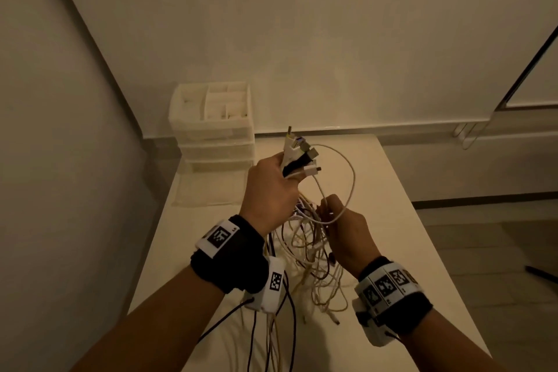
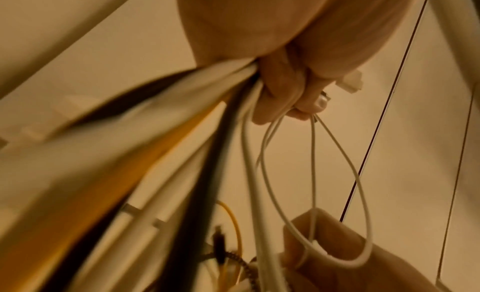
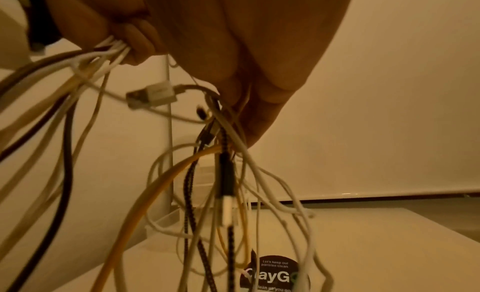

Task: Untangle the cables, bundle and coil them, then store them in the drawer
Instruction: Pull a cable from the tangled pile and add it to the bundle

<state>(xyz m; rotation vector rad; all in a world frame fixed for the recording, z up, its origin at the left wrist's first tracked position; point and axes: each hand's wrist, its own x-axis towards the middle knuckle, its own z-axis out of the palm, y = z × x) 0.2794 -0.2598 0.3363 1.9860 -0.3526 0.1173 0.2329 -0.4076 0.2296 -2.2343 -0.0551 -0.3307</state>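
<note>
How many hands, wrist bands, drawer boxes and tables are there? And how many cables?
Hands: 2, the left hand and the right hand
Wrist bands: 2
Drawer boxes: 1
Tables: 1
Total: 6
The cables: too tangled to count.

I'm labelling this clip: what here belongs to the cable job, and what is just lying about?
Job:
tangled white, yellow and black cables
connector ends gripped in left hand
right hand pinching a white loop
white plastic drawer unit

Lying about:
round dark sticker
white table

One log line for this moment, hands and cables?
left hand: grips plug ends | right hand: pinches white cable loop | tangle: hanging over table | drawer unit: untouched
</note>
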